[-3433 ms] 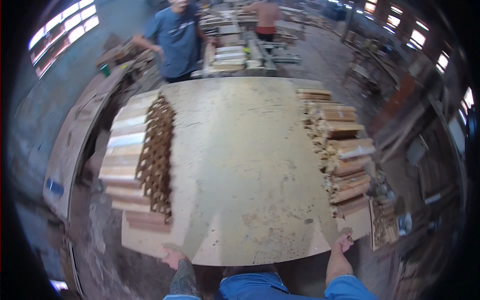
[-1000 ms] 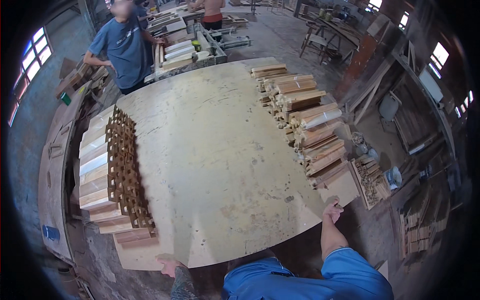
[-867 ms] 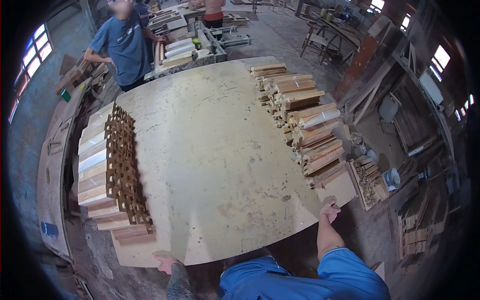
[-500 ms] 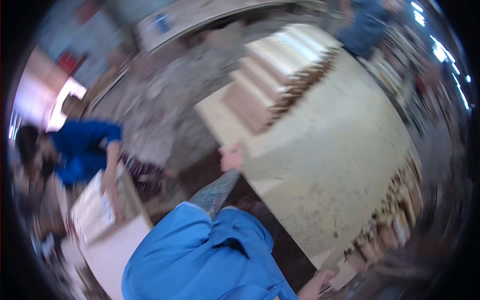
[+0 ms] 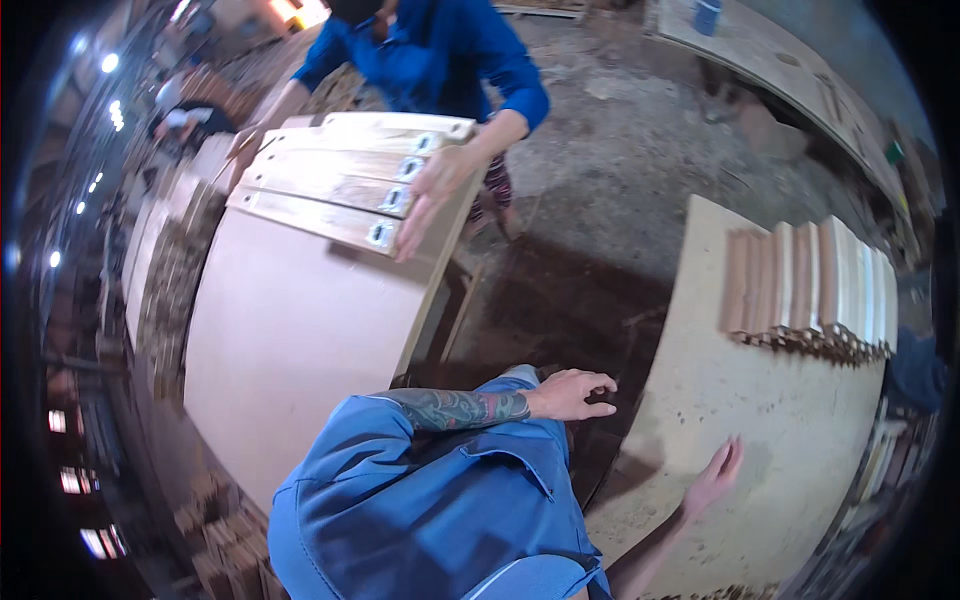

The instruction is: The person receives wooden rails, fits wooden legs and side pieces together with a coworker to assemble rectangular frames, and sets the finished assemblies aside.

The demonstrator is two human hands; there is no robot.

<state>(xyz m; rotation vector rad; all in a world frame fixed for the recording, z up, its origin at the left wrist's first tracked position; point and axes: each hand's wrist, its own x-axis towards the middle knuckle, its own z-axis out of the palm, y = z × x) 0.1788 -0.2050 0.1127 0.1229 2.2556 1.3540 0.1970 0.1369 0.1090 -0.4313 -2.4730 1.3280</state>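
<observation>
My left hand [image 5: 570, 394], at the end of a tattooed forearm, is held in front of my body over the dark gap beside the right-hand table [image 5: 800, 430]. Its thumb and fingers are apart and it holds nothing. My right hand [image 5: 716, 474] is over that table's pale, stained top, fingers stretched out and nothing in them; whether it touches the surface I cannot tell. Toward the far side of the same table, a stack of wooden slats [image 5: 810, 280] lies in several rows, farther out than both hands.
On the left stands another pale table [image 5: 310, 310]. A co-worker in a blue shirt [image 5: 435, 60] holds several slotted wooden boards [image 5: 340, 175] at its far end. Stacked wood [image 5: 175, 270] lines its left side. A long bench [image 5: 780, 75] with a blue container [image 5: 706, 16] runs along the back right.
My view has swung left, bringing the left table and co-worker toward the middle. Both my hands, earlier at the right-hand table's edge, have come away from it.
</observation>
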